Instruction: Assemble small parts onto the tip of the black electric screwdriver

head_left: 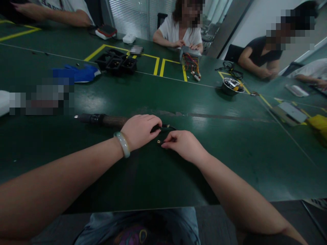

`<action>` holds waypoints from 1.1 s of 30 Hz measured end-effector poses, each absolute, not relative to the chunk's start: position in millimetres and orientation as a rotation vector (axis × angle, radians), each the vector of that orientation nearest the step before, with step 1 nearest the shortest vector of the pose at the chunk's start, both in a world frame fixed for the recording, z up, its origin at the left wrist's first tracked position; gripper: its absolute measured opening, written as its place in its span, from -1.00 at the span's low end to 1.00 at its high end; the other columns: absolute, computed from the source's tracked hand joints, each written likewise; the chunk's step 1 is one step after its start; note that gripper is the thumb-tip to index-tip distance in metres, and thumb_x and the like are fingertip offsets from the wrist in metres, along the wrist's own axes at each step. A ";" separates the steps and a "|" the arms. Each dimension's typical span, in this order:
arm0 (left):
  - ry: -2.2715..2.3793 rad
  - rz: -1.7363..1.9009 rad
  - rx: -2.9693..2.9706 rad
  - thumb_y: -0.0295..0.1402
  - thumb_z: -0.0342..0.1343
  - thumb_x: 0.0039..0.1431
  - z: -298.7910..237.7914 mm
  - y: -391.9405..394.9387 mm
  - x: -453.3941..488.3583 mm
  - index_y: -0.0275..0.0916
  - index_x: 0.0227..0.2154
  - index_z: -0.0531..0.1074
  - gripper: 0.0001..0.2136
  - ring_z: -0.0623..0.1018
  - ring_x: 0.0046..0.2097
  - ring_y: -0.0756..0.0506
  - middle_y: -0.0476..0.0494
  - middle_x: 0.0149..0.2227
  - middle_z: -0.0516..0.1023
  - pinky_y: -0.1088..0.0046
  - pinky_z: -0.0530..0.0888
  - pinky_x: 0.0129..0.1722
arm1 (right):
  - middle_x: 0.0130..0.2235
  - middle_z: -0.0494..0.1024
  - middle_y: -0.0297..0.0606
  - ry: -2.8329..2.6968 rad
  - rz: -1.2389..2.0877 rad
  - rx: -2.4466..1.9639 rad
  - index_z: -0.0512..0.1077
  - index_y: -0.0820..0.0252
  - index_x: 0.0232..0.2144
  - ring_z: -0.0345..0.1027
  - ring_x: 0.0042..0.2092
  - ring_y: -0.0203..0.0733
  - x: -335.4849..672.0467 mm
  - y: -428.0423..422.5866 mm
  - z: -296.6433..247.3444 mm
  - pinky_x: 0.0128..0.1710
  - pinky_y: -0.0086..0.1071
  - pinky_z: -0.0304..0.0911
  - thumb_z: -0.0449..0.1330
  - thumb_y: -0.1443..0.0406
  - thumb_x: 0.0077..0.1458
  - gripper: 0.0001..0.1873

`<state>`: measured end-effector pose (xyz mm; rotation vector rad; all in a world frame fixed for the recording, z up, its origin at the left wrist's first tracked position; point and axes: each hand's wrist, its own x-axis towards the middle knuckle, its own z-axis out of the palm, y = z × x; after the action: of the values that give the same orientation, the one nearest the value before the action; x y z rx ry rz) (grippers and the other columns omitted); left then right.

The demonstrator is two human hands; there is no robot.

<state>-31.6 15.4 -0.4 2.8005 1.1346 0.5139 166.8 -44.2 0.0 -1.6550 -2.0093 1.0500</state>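
Note:
My left hand, with a pale bangle on the wrist, is curled over a dark rod-shaped tool that lies across the green table, gripping its thin black front end. My right hand sits just to the right of it, its fingers pinched on a tiny dark part at the fingertips. The two hands are almost touching. What the small part is cannot be made out.
Black box-shaped parts and a blue cloth lie at the far left. A person opposite handles a metal box with coloured wires. A dark bowl stands at the right, with a grey device and a yellow object beyond.

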 end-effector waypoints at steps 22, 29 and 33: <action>1.036 0.541 2.788 -0.31 0.04 0.22 -5.9 21.8 -34.5 -0.22 -0.17 0.45 -0.82 0.53 -0.08 -0.13 -0.11 -0.13 0.56 0.29 0.43 -0.04 | -0.36 0.41 -0.38 -2.179 0.089 -1.594 0.40 0.15 -0.47 0.23 -0.36 -0.30 161.3 -28.0 -13.8 -0.34 -0.38 0.04 0.27 0.29 0.09 -0.86; 0.991 0.548 2.792 -0.31 0.05 0.24 -5.8 22.0 -36.4 -0.22 -0.20 0.46 -0.84 0.53 -0.05 -0.12 -0.12 -0.09 0.56 0.29 0.43 -0.02 | -0.34 0.42 -0.35 -2.213 0.014 -1.585 0.40 0.15 -0.46 0.24 -0.35 -0.28 159.2 -28.8 -10.6 -0.30 -0.35 0.05 0.23 0.28 0.13 -0.87; 0.983 0.559 2.811 -0.32 0.05 0.24 -5.4 21.2 -35.2 -0.21 -0.23 0.48 -0.85 0.53 -0.05 -0.13 -0.11 -0.11 0.57 0.28 0.43 -0.02 | -0.34 0.42 -0.33 -2.186 0.078 -1.610 0.41 0.14 -0.46 0.25 -0.33 -0.27 157.8 -28.7 -11.2 -0.30 -0.35 0.07 0.23 0.27 0.12 -0.87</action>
<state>-35.2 21.2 -5.4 2.8105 0.9828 0.5588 157.8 -28.7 -11.2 -1.6101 -2.1864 0.0776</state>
